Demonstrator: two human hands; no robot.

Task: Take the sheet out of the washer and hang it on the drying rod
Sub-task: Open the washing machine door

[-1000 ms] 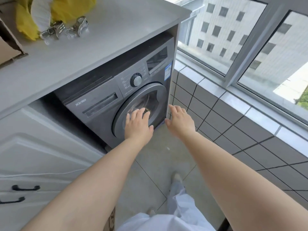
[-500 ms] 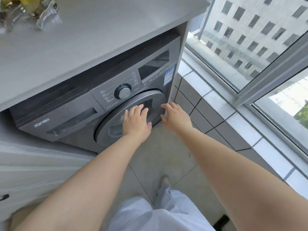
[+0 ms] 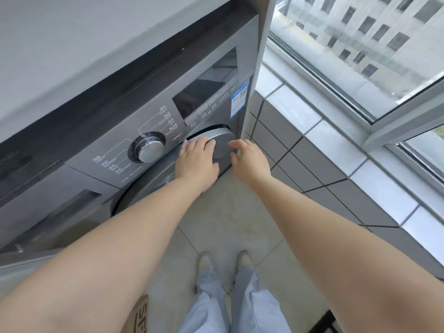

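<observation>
Grey washer (image 3: pixel 153 131) door (image 3: pixel 222 143) facing floorward, shut.

We see bright daylight entering through the large glass window (image 3: pixel 360 51) on the right, where the pale building outside looks slightly smeared with motion blur. The grey metal front of the washer (image 3: pixel 149 131) catches soft sheen on its chrome round dial (image 3: pixel 151 150). Straight lines bow at the edges from wide-angle distortion, and our near forearms look oversized and soft.
</observation>
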